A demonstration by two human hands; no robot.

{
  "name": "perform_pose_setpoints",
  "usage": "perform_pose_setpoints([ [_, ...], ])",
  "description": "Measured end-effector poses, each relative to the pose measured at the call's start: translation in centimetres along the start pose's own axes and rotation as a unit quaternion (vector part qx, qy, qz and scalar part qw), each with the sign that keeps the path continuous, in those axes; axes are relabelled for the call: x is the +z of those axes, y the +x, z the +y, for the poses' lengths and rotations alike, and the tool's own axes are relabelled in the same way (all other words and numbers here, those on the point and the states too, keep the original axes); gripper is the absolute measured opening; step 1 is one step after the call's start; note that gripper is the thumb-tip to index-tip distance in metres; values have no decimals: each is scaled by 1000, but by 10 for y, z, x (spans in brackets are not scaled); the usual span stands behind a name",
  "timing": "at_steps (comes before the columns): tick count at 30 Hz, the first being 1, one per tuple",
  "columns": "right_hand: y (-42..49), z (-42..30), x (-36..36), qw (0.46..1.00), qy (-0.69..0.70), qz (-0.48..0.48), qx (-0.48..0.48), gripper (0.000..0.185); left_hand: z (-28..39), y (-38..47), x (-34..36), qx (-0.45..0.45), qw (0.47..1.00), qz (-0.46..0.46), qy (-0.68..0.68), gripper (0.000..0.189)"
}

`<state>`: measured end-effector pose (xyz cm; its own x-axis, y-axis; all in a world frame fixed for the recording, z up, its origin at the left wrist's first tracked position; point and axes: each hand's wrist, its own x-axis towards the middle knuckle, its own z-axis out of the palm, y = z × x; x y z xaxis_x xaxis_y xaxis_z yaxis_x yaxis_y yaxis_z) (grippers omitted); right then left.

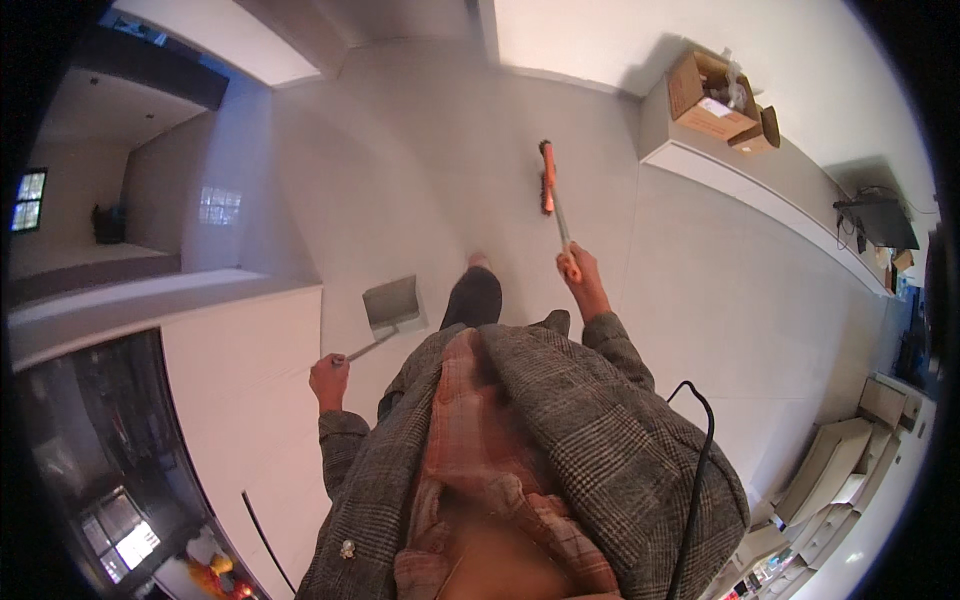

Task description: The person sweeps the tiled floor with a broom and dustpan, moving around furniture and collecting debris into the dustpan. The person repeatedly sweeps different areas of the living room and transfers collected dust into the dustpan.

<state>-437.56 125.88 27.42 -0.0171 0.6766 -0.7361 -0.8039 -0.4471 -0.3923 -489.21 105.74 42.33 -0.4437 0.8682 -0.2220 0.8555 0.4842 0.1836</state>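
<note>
My right hand (580, 268) grips the orange end of the handle of a broom (550, 180), held out over the pale floor. The broom has an orange head and dark bristles, and its handle slants down toward me. At the left, my left hand (330, 373) is closed around the thin handle of a long-handled dustpan (391, 303). The dustpan's grey pan lies low near the floor, to the left of my dark-clad leg (474, 294). Whether the pan or the bristles touch the floor I cannot tell.
A low ledge (750, 180) along the right wall bears open cardboard boxes (711, 96) and a dark flat device (885, 221) with cables. A beige sofa (825, 472) stands at the lower right. A white cabinet or partition (240, 360) with a dark glossy panel (105, 442) rises at the left.
</note>
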Motion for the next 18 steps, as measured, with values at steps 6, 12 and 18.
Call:
perform_pose_setpoints([
  [6,59,-94,40,960,-229,101,-129,19,40,127,-11,32,999,-42,-3,20],
  [12,187,-172,46,927,-329,133,-118,29,103,246,-38,107,993,-39,13,22],
  [18,228,-110,45,880,-455,124,-61,33,163,329,-64,144,989,-20,12,25],
])
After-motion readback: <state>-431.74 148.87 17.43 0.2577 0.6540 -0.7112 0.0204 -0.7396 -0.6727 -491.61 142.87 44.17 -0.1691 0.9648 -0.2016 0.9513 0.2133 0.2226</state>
